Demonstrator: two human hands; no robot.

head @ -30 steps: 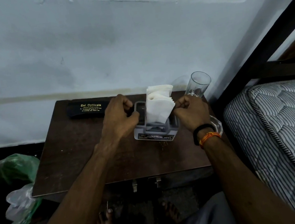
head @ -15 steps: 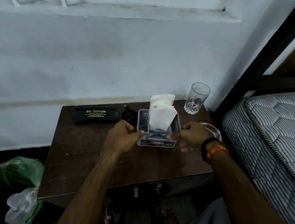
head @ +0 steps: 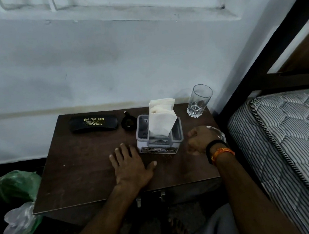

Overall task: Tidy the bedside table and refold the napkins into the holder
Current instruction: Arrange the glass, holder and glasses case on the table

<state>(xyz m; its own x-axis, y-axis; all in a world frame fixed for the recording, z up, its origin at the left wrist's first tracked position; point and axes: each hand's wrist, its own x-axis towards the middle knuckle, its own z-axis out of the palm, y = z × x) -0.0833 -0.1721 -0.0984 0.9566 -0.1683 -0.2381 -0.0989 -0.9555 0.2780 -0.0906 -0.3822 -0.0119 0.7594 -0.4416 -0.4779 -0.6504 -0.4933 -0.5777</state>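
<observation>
A grey napkin holder (head: 159,139) stands on the dark wooden bedside table (head: 74,171), with several folded white napkins (head: 160,117) upright in it. My left hand (head: 131,165) lies flat on the tabletop just left of and in front of the holder, fingers spread, touching nothing else. My right hand (head: 199,140) hovers to the right of the holder with loosely curled fingers and holds nothing; it partly covers a glass ashtray (head: 216,131) behind it.
A black spectacle case (head: 93,123) and a small black round object (head: 129,122) lie at the back of the table. An empty drinking glass (head: 198,100) stands at the back right. A mattress (head: 288,139) lies right; a green bin bag (head: 10,202) sits left.
Both hands have let go of the napkin holder and drawn back towards me. The left hand now lies flat on the table. The view has tilted up.
</observation>
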